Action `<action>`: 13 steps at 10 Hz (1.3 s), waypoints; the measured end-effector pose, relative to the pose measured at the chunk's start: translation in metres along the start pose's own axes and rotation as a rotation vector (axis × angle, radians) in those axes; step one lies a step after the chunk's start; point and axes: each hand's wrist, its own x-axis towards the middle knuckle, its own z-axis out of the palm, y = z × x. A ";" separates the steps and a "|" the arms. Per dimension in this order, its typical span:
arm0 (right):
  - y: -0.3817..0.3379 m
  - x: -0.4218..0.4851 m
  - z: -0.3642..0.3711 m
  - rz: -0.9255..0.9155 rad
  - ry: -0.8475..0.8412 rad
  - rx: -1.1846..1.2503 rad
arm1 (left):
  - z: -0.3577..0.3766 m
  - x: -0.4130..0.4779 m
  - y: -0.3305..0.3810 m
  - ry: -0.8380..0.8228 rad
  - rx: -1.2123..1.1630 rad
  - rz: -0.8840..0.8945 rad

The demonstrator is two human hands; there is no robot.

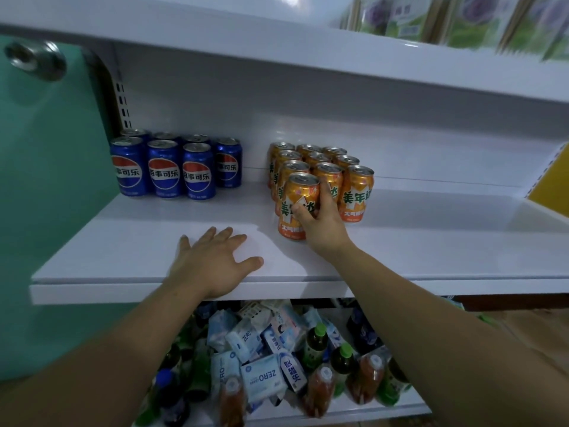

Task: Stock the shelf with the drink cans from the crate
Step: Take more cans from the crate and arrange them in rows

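Orange drink can, aluminium, cylindrical: head view; it stands upright on the white metal shelf board, at the front left corner of the block of matching orange cans. It begins a new front row. Whether it touches the can behind it cannot be told.
Step in hand (judged): setting this can down as the front unit of the left column.
Procedure, seating: hold the can vertical and let the whole base bear on the board before the grip is loosened.
Procedure, alignment: slide the can back until it meets the one behind, in line with the left column and with the label facing outward.
Procedure, release: open the fingers and draw the hand straight back, so that the neighbouring cans are not knocked.
Right hand: clamped on the can, with the thumb across the front label. The fingers curl round the right side, between this can and its neighbour.
Left hand: spread flat, palm down, fingers straight and apart. It rests on the bare front of the shelf board and holds nothing.
Blue cola cans, aluminium: a separate block at the left end of the same board, well apart from the orange block.
Crate: not in view.
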 end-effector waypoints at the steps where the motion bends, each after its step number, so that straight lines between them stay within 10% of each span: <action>1: -0.002 -0.001 -0.001 0.021 -0.010 -0.003 | 0.000 0.000 0.000 -0.003 -0.002 0.001; 6: -0.046 -0.053 -0.125 0.202 -0.146 -0.464 | -0.046 -0.026 0.074 -0.114 -0.251 0.284; 13: -0.025 -0.303 -0.389 0.837 0.282 -0.823 | 0.000 -0.153 0.389 -0.315 -0.057 1.081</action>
